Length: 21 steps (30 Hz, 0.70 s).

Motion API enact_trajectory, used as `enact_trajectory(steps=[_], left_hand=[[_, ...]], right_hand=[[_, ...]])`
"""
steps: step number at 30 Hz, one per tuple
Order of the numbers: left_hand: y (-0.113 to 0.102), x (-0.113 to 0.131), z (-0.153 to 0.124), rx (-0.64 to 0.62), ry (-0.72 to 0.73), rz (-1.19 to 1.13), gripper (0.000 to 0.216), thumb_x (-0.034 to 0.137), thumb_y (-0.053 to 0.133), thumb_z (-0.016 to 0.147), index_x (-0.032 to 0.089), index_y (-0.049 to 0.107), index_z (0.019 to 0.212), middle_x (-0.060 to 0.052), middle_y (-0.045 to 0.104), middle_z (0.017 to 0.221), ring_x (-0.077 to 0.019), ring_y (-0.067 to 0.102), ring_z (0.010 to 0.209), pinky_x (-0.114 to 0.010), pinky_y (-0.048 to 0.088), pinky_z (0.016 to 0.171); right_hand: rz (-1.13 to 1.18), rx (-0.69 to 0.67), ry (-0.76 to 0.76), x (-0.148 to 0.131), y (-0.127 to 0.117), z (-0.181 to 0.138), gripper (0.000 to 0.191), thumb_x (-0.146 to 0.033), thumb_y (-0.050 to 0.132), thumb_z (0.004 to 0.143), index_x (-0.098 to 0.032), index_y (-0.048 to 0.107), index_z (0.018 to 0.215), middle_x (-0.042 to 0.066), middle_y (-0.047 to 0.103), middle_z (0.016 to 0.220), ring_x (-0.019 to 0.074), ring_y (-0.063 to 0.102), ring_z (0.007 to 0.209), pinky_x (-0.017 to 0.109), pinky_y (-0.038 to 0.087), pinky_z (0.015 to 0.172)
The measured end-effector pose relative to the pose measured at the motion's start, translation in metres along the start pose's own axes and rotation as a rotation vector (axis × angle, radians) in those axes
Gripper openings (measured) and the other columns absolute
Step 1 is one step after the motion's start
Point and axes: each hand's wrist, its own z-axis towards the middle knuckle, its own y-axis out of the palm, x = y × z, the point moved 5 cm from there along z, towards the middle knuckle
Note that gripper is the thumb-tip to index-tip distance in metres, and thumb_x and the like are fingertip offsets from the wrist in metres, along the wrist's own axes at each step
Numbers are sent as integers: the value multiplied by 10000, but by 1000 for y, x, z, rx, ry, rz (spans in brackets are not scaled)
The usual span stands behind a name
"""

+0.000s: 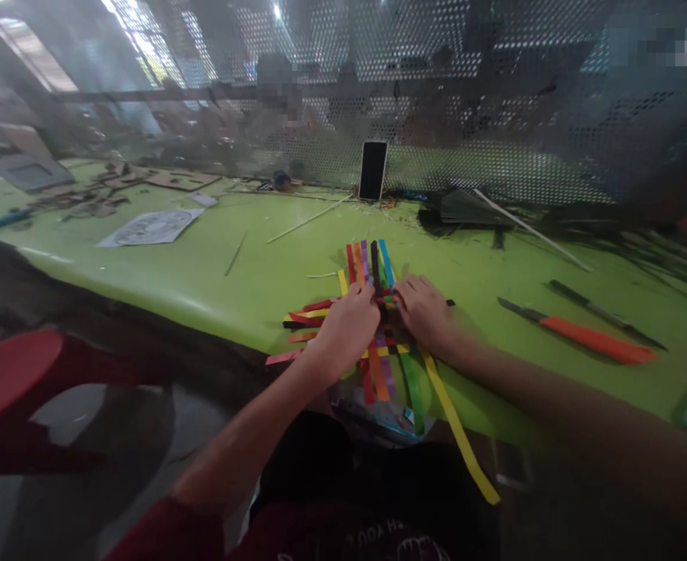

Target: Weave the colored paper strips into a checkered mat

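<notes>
A woven mat of coloured paper strips [372, 265] lies on the green table [203, 273] near its front edge. Red, orange, purple, black, green and blue strips run lengthwise, and red, yellow and black ones cross them. My left hand [347, 323] rests on the left side of the weave with its fingers curled down onto the strips. On the right side my right hand [425, 312] presses the weave, fingers bent and pinching at the strips. A long yellow strip [460, 436] hangs over the table edge towards my lap.
An orange-handled knife [583, 336] and a dark blade [600, 312] lie to the right. A phone [373, 170] stands upright against a perforated metal screen at the back. Thin sticks, a printed sheet [150, 227] and cardboard scraps lie to the left. A red stool [10, 374] stands at lower left.
</notes>
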Motion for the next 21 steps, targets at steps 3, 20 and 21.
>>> enact_trajectory(steps=[3,20,21], left_hand=[[1,5,-4,16,-19,25,208,44,549,958,85,752,970,-184,670,1183,-311,612,1137,-395,585,903],[3,5,-8,59,-90,-40,322,75,424,1026,62,688,1209,-181,652,1250,-309,601,1136,-406,539,957],[3,5,-9,66,-89,-48,325,76,415,1029,69,684,1212,-177,648,1263,-304,601,1133,-399,542,942]], right_hand=[[-28,18,5,-1,-3,-4,288,-4,466,880,-162,678,994,152,691,996,307,599,984,436,478,912],[-70,-64,-158,-6,-9,-6,317,24,473,867,-155,715,968,92,708,898,230,573,899,331,456,792],[-66,-59,-148,-5,-9,-7,310,11,476,873,-156,720,966,94,711,893,230,575,885,333,453,783]])
